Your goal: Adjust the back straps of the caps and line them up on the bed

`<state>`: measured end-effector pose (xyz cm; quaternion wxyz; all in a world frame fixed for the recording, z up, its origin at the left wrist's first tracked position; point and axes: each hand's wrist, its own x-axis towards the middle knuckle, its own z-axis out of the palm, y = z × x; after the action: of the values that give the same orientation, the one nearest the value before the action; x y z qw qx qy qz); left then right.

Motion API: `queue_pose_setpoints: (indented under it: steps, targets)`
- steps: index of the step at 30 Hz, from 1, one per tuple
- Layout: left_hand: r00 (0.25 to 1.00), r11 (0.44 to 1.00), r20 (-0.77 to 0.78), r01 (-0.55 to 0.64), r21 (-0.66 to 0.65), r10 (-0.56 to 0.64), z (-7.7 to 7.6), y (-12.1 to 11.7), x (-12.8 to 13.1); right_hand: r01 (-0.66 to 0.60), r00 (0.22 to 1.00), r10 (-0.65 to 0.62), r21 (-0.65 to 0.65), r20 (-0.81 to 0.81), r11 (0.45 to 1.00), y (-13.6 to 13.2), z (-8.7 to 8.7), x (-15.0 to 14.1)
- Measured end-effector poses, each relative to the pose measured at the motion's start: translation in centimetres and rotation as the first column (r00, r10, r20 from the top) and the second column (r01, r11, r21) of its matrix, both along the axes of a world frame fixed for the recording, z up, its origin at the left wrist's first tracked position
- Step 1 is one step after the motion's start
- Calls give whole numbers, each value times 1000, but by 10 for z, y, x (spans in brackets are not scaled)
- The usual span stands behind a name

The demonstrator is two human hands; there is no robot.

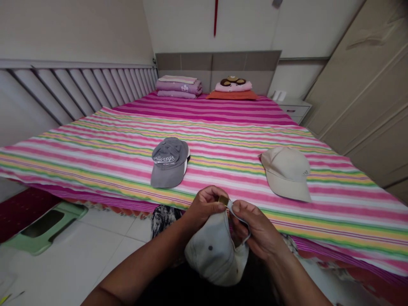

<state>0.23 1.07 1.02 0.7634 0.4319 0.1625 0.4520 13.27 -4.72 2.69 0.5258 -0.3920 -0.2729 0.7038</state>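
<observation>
At the near edge of the bed, just in front of the striped sheet, seen from the head view: holding a pale grey-green cap low over the dark-clothed lap, crown downward and back opening turned up. With the left hand, gripping the brass-coloured buckle between thumb and fingers. With the right hand, pinching the strap beside that buckle, fingers curled under the loop. Cannot tell (too small, and partly covered by fingertips) how far threaded.

On the sheet beyond, to the left, lying apart from both hands: a dark grey cap with white lettering, brim toward the near edge. To the right, also on the sheet: a beige cap, brim likewise toward the near side. Farther back, near the headboard: folded purple bedding on the left, and on the right a pink folded piece atop an orange one. Down on the tiled floor, at left: a green stool.
</observation>
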Motion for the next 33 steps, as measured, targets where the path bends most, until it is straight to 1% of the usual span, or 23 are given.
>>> queue_pose_setpoints:
  steps: [5, 9, 13, 17, 22, 24, 28, 30, 33]
  targets:
    - [998, 997, -29, -53, 60, 54, 1, -1, 0, 38, 998, -40, 29, 39, 999, -1, 0, -2]
    - [996, 991, -54, -62, 117, 69, 3, -3, -1, 37, 994, -42, 56, 98, 998, -1, 0, -2]
    - [993, 984, -78, -75, 160, 88, 4, -4, 0, 33, 993, -42, 84, 110, 996, 0, 0, -3]
    - [989, 982, -95, -97, 159, 113, 3, -5, 0, 42, 991, -53, 92, 125, 995, 0, 0, -2]
    - [989, 988, -99, -101, 118, 113, 2, -6, -1, 0, 983, -20, 106, 183, 994, -2, -2, 4]
    - [989, 990, -118, -80, 118, 94, 2, -6, -1, -4, 982, -17, 111, 188, 994, -2, -3, 5]
    - [983, 988, -174, -25, 154, 52, 2, -6, -1, -1, 991, -16, 125, 135, 992, -2, -2, 1]
    - [982, 985, -174, -39, 169, 69, 3, -5, -2, -10, 990, -9, 131, 139, 991, -1, -2, 1]
    - [986, 984, -134, -79, 162, 101, 3, -3, -4, -34, 983, 10, 124, 185, 992, -1, -3, 4]
